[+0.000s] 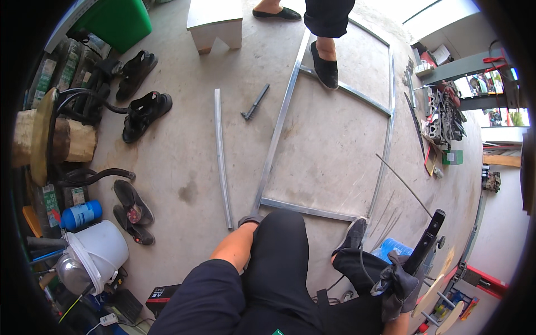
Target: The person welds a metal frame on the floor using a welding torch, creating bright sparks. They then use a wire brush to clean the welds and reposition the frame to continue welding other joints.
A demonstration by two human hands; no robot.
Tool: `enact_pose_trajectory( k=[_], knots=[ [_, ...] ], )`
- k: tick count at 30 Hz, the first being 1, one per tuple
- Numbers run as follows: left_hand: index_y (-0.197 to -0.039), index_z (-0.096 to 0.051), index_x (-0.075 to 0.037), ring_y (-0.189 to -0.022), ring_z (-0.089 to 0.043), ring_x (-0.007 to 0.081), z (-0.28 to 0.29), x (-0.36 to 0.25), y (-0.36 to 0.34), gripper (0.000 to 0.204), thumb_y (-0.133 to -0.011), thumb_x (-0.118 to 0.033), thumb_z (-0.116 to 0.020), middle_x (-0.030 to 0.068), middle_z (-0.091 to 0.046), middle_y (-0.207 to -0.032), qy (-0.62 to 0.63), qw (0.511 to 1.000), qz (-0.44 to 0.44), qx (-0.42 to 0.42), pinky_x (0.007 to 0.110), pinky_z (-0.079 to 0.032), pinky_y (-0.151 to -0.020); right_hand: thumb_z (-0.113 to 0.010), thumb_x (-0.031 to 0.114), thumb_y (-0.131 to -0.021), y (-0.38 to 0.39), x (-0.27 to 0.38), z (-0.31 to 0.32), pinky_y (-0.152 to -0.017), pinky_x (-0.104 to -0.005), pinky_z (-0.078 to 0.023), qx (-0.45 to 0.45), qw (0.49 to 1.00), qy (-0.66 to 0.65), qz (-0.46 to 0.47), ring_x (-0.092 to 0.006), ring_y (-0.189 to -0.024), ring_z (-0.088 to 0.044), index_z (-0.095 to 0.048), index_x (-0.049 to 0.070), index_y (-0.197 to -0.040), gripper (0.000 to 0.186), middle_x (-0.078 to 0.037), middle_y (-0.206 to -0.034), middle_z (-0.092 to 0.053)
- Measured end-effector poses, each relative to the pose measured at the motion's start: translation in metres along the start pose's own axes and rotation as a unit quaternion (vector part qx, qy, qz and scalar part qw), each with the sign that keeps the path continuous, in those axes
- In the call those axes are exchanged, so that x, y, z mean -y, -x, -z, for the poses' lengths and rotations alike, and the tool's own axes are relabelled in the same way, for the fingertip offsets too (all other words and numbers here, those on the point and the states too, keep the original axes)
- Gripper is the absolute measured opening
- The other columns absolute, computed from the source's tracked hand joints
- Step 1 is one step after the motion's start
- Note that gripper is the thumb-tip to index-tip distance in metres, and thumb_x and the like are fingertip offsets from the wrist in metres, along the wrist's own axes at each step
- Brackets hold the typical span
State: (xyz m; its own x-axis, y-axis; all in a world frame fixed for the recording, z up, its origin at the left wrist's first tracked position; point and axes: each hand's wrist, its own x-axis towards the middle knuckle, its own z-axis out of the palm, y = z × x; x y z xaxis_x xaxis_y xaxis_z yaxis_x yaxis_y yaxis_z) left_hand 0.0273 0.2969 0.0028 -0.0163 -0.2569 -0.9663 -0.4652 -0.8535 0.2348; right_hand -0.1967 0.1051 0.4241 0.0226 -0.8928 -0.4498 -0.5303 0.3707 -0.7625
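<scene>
My right hand (399, 287), in a grey glove, is closed around a black welding electrode holder (425, 240). A long thin welding rod (406, 186) sticks out of its tip, slanting up and left over the floor. My left hand (249, 220), in a dark glove, is at the near left corner of a rectangular metal frame (307, 209); my knee hides its fingers. The frame lies flat on the concrete, with a crossbar (357, 96) toward its far end. My shoe (353, 234) is by the near right corner.
Another person's foot (325, 66) is at the crossbar. Left of the frame lie a loose metal bar (221, 162) and a dark caliper-like tool (255, 103). A white stool (215, 25), sandals (146, 117) and a white bucket (106, 248) stand farther left. Thin rods (385, 220) lie right.
</scene>
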Motion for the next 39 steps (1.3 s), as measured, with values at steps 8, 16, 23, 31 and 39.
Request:
enact_pose_trajectory(
  k=[8, 16, 23, 31, 39],
  knots=[
    [-0.141, -0.070, -0.010, -0.133, -0.066, 0.0327, -0.009, 0.007, -0.004, 0.052, -0.101, -0.040, -0.056, 0.0146, -0.067, -0.146, 0.033, 0.999, 0.022, -0.003, 0.046, -0.052, -0.108, -0.071, 0.010, -0.089, -0.034, 0.024, -0.042, -0.051, -0.0287, -0.051, 0.126, 0.988, 0.077, -0.048, -0.0180, -0.056, -0.065, -0.070, -0.007, -0.112, 0.029, -0.012, -0.072, -0.070],
    [-0.142, -0.069, -0.010, -0.133, -0.066, 0.0324, -0.017, 0.005, -0.002, 0.054, -0.101, -0.043, -0.056, 0.0147, -0.067, -0.146, 0.054, 0.997, 0.046, -0.004, 0.045, -0.052, -0.108, -0.081, 0.013, -0.078, -0.047, 0.031, -0.043, -0.062, -0.0286, -0.054, 0.185, 0.968, 0.166, 0.022, -0.0158, -0.066, -0.068, -0.073, -0.007, -0.103, 0.033, -0.011, -0.081, -0.074],
    [-0.140, -0.071, -0.012, -0.132, -0.067, 0.0315, -0.022, 0.011, -0.005, 0.053, -0.101, -0.044, -0.056, 0.0155, -0.067, -0.145, -0.040, 0.999, -0.034, -0.014, 0.044, -0.052, -0.108, -0.079, -0.001, -0.074, -0.059, 0.026, -0.031, -0.078, -0.0331, -0.061, 0.185, 0.968, 0.139, -0.096, -0.0226, -0.088, -0.076, -0.074, -0.008, -0.107, 0.035, -0.018, -0.102, -0.080],
    [-0.103, -0.080, -0.007, -0.102, -0.076, 0.0396, -0.013, 0.004, -0.005, 0.028, -0.076, -0.005, -0.075, 0.0201, -0.078, -0.111, -0.237, 0.945, -0.224, 0.002, 0.045, -0.060, -0.081, -0.081, 0.016, -0.077, -0.083, 0.043, 0.000, -0.058, -0.0339, -0.060, 0.264, 0.957, 0.078, -0.086, -0.0216, -0.062, -0.071, -0.066, -0.012, -0.105, 0.042, -0.018, -0.079, -0.073],
    [-0.110, -0.080, -0.007, -0.098, -0.077, 0.0357, -0.017, -0.004, 0.003, 0.030, -0.087, -0.017, -0.064, 0.0178, -0.078, -0.115, -0.198, 0.971, -0.133, -0.015, 0.049, -0.059, -0.081, -0.072, 0.028, -0.092, -0.100, 0.017, -0.026, -0.058, -0.0275, -0.054, 0.343, 0.932, 0.115, -0.007, -0.0157, -0.044, -0.053, -0.061, -0.014, -0.111, 0.048, -0.009, -0.061, -0.059]
  ],
)
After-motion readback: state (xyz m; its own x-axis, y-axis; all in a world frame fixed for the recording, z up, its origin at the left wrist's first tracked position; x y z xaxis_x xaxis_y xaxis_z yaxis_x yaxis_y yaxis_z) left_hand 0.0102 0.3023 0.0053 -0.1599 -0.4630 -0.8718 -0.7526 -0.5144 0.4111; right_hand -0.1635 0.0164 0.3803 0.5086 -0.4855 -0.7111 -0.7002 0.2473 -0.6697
